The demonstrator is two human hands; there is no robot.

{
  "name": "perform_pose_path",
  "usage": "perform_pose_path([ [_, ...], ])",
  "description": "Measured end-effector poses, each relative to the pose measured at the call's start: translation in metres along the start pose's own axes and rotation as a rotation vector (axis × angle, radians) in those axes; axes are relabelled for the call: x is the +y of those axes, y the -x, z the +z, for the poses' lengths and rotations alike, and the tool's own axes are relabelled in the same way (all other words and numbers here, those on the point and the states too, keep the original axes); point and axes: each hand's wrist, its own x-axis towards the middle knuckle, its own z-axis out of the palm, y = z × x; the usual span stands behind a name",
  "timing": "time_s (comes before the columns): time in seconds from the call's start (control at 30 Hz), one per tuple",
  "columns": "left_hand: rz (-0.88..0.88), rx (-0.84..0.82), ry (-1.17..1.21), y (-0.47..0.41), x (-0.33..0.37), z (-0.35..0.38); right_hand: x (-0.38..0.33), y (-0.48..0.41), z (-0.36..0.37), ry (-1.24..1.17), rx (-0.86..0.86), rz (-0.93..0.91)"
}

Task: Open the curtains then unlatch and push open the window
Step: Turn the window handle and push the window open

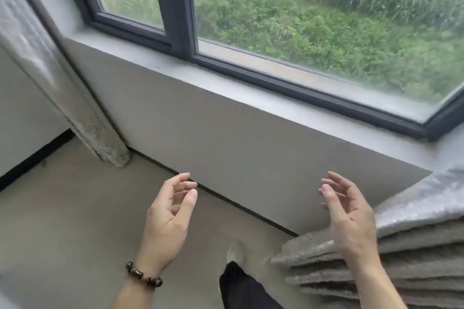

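Observation:
A dark-framed window (175, 7) fills the top of the view, with green plants behind the glass. No latch or handle shows in this view. One grey curtain (37, 57) hangs bunched at the far left. The other grey curtain (414, 246) is gathered in folds at the lower right. My left hand (168, 218), with a bead bracelet at the wrist, hovers low in front of the wall, fingers apart and holding nothing. My right hand (349, 213) is held beside the right curtain's folds, fingers spread and empty.
A pale grey window sill (226, 83) runs under the frame, with a plain wall (226, 145) below it. Beige floor (62, 221) lies at the lower left. My dark trouser leg and shoe (238, 281) show at the bottom centre.

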Motion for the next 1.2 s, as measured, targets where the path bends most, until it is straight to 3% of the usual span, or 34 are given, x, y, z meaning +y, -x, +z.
perform_pose_path([
  [0.3,-0.112,0.237,-0.131,-0.143,-0.031,-0.120,-0.025,-0.110,0.220,-0.094,-0.263,0.031],
  [0.57,-0.066,0.324,-0.154,-0.294,0.001,-0.214,-0.119,-0.206,0.396,-0.081,-0.428,-0.037],
  [0.73,-0.083,0.326,-0.083,-0.372,-0.017,-0.269,-0.153,-0.237,0.492,-0.023,-0.467,-0.073],
  [0.87,-0.078,0.205,-0.073,-0.464,-0.048,-0.314,-0.167,-0.259,0.566,0.019,-0.345,-0.065],
  [0.97,-0.011,0.025,-0.079,-0.552,-0.062,-0.348,-0.186,-0.275,0.615,0.033,-0.150,-0.056],
  [1.2,0.246,-0.368,-0.095,-0.723,-0.005,-0.356,-0.271,-0.312,0.657,0.105,0.230,-0.189],
])
